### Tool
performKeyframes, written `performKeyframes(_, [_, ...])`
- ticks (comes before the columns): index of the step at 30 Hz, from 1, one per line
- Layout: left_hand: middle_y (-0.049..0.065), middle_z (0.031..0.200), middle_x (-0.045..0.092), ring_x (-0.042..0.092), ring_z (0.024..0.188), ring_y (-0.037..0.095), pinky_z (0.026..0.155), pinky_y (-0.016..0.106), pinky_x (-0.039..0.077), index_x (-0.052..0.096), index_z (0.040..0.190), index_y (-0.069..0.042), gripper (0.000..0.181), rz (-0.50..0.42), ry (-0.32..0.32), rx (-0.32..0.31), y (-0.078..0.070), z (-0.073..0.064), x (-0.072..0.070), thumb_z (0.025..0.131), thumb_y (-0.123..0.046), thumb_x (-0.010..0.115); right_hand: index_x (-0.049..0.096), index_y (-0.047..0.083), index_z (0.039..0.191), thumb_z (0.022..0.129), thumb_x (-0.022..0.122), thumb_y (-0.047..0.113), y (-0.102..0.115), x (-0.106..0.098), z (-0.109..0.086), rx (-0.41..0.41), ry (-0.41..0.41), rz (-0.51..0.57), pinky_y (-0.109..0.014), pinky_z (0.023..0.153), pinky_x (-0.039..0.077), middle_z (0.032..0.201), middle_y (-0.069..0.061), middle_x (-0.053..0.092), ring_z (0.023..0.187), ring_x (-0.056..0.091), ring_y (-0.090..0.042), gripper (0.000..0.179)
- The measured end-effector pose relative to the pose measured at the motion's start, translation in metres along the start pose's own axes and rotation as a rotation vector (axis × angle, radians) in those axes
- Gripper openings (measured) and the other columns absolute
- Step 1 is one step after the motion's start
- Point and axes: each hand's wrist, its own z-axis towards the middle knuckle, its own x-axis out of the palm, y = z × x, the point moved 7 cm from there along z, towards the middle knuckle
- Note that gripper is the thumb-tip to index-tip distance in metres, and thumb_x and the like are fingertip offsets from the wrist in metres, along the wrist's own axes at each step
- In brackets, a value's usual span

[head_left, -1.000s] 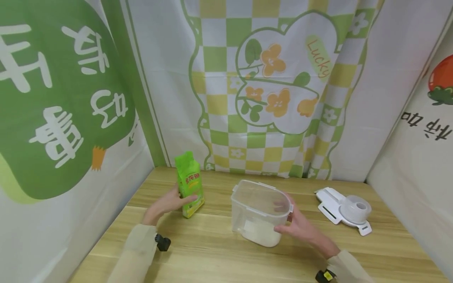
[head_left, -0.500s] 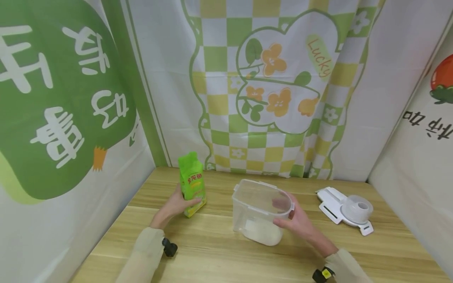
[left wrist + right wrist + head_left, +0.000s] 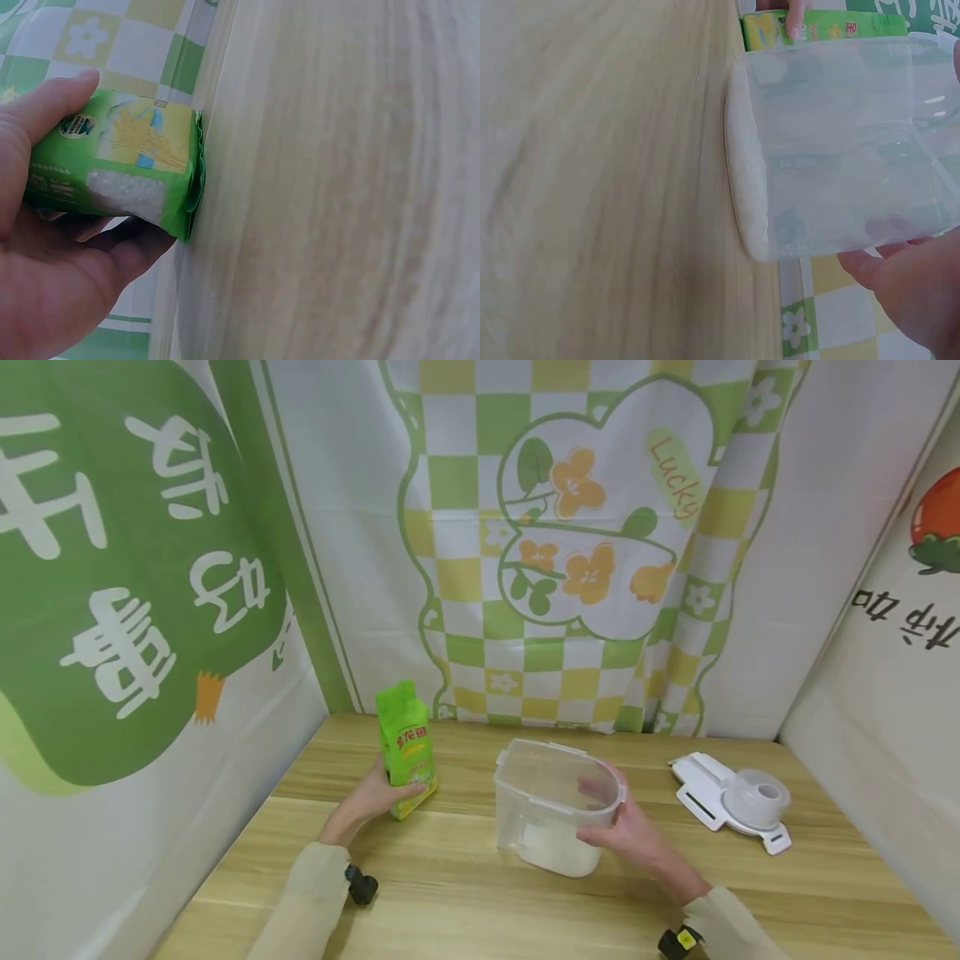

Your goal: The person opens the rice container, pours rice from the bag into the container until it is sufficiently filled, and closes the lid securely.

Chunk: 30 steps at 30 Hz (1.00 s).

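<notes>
My left hand (image 3: 372,797) grips a bright green bag of rice (image 3: 407,745) round its lower part, with the thumb across the front. The bag stands nearly upright at the table's left. In the left wrist view, its base is at the table surface and a clear window (image 3: 126,193) shows white grains. To the right stands a clear plastic container (image 3: 517,814), its top uncovered. A layer of white rice (image 3: 746,169) covers its bottom. My right hand (image 3: 633,835) holds the container's rounded right side, thumb in front and fingers behind, near the rim.
A white lid (image 3: 699,797) lies on the wooden table (image 3: 450,902) to the right, with a clear plastic cup (image 3: 753,800) on it. A checkered cloth (image 3: 465,577) hangs behind the table. Printed cloths also hang along both sides.
Over the first half second, my left hand and the rice bag shifted slightly right, and the bag became a little more upright. The container and my right hand stay almost in place.
</notes>
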Motion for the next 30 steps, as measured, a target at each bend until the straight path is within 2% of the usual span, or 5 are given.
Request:
performKeyframes(5, [0.018, 0.143, 0.049, 0.050, 0.131, 0.039, 0.110, 0.056, 0.038, 0.026, 0.150, -0.015, 0.075, -0.028, -0.037, -0.105, 0.004, 0.000, -0.002, 0.089, -0.014, 0.071, 0.019, -0.002, 0.149, 0.072, 0.078, -0.008, -0.003, 0.001, 0.002, -0.011, -0.066, 0.002, -0.023, 0.090, 0.051, 0.131, -0.039, 0.050, 0.120, 0.057, -0.014, 0.096])
performKeyframes(11, [0.020, 0.141, 0.052, 0.052, 0.129, 0.038, 0.108, 0.056, 0.041, 0.031, 0.147, -0.011, 0.070, -0.005, -0.073, -0.142, 0.005, 0.002, -0.005, 0.090, -0.019, 0.071, 0.022, -0.005, 0.147, 0.071, 0.078, -0.010, -0.003, -0.001, 0.004, -0.050, -0.071, -0.004, -0.027, 0.090, 0.054, 0.126, -0.041, 0.051, 0.116, 0.060, -0.017, 0.095])
performKeyframes(14, [0.019, 0.139, 0.055, 0.055, 0.126, 0.037, 0.107, 0.054, 0.043, 0.037, 0.144, -0.011, 0.065, -0.004, -0.110, -0.185, 0.008, 0.000, -0.008, 0.090, -0.022, 0.072, 0.022, -0.006, 0.146, 0.070, 0.078, -0.012, -0.002, -0.001, 0.004, -0.074, -0.050, -0.004, -0.030, 0.090, 0.055, 0.124, -0.042, 0.051, 0.115, 0.062, -0.019, 0.095])
performKeyframes(23, [0.018, 0.133, 0.060, 0.061, 0.119, 0.034, 0.102, 0.050, 0.048, 0.046, 0.140, -0.008, 0.058, 0.053, -0.169, -0.193, 0.015, -0.002, -0.018, 0.091, -0.029, 0.070, 0.022, -0.006, 0.147, 0.070, 0.078, -0.011, 0.000, 0.000, 0.003, -0.102, 0.000, -0.017, -0.033, 0.090, 0.055, 0.124, -0.042, 0.051, 0.116, 0.062, -0.025, 0.095])
performKeyframes(30, [0.018, 0.131, 0.061, 0.063, 0.115, 0.030, 0.100, 0.046, 0.050, 0.046, 0.139, -0.007, 0.063, -0.005, -0.175, -0.235, 0.014, -0.006, -0.022, 0.089, -0.039, 0.071, 0.021, -0.007, 0.146, 0.071, 0.078, -0.009, -0.001, -0.001, 0.002, -0.084, 0.010, -0.022, -0.025, 0.089, 0.053, 0.125, -0.041, 0.051, 0.116, 0.062, -0.019, 0.094])
